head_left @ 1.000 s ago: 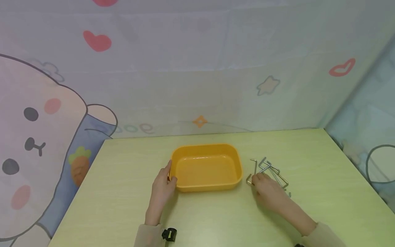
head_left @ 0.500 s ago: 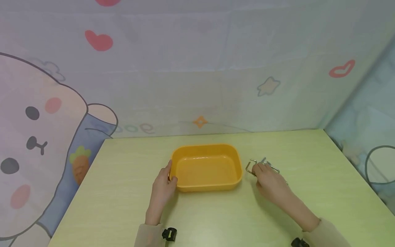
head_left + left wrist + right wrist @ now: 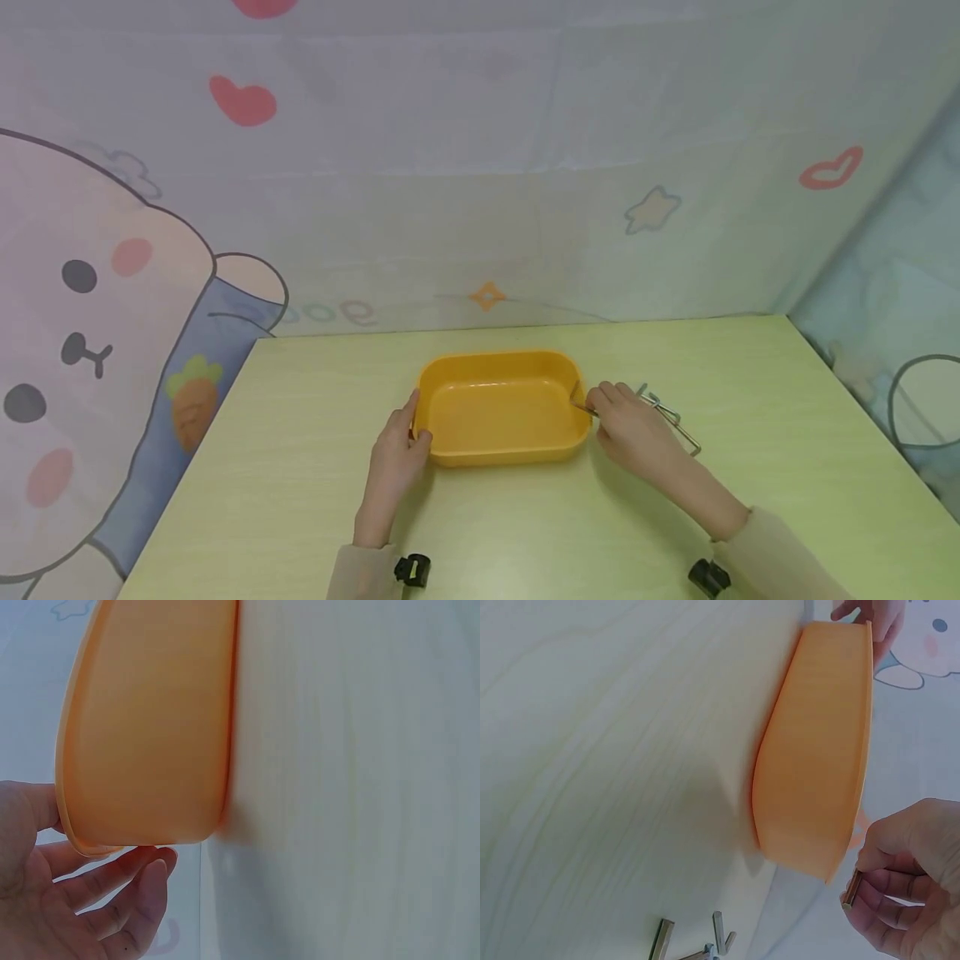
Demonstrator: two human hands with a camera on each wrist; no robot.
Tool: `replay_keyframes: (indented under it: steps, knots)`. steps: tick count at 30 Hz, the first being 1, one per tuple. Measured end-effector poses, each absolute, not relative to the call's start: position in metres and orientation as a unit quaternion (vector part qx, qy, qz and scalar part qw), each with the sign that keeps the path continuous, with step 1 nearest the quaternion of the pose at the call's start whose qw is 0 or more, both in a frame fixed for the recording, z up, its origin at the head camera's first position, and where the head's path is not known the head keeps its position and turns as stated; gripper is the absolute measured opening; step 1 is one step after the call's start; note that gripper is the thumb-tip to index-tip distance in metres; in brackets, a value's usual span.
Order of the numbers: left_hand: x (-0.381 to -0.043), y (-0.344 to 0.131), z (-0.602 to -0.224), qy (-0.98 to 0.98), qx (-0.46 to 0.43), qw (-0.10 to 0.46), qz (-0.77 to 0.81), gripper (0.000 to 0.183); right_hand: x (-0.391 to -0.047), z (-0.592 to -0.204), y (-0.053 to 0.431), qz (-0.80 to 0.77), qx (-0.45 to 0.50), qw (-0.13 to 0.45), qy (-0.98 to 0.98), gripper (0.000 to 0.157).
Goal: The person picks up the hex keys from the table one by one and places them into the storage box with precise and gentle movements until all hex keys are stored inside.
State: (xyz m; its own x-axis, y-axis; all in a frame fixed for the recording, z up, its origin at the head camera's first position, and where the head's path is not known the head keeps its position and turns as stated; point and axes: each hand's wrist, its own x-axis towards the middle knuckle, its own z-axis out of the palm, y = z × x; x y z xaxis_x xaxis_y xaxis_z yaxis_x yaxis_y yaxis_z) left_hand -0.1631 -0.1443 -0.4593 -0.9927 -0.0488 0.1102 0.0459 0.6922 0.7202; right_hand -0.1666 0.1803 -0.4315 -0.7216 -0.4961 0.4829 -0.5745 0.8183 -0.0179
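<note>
A yellow plastic tray [image 3: 495, 457] stands on the table. My left hand [image 3: 395, 454] grips its left end, thumb at the rim and fingers along the outer wall, as the left wrist view [image 3: 97, 900] also shows. At the opposite end, my right hand [image 3: 637, 433] pinches an L-shaped metal hex key [image 3: 582, 408], whose bent end reaches over the tray's right rim. The key's other end [image 3: 851, 891] pokes out of the fingers in the right wrist view. Behind the right hand lie several more hex keys [image 3: 686, 437], partly hidden by it.
A pale wood-grain table [image 3: 300, 467] carries everything. Its back edge meets a printed cloth [image 3: 420, 167] with hearts and a cartoon bear. Another cloth [image 3: 900, 275] hangs along the right side.
From the pile, my right hand has lifted a hex key and moved left to the tray's right rim. The left hand and tray have stayed in place.
</note>
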Motion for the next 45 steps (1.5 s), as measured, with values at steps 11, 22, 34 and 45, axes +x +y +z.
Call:
replay_keyframes:
  steps: [11, 22, 34, 45]
  knots:
    - [-0.166, -0.139, -0.455, -0.918, -0.007, 0.054, -0.393, 0.061, -0.182, -0.424, 0.166, 0.104, 0.312, 0.189, -0.925, 0.025]
    - [-0.159, -0.142, -0.452, -0.920, -0.003, 0.056, -0.389, 0.061, -0.201, -0.427, 0.140, 0.136, 0.355, 0.123, -0.917, 0.019]
    - [-0.159, -0.141, -0.448, -0.921, -0.011, 0.061, -0.385, 0.061, -0.222, -0.434, 0.129, 0.137, 0.356, 0.013, -0.924, 0.014]
    - [-0.160, -0.138, -0.448, -0.921, -0.010, 0.052, -0.385, 0.061, -0.231, -0.435, 0.118, 0.135, 0.343, -0.017, -0.929, 0.012]
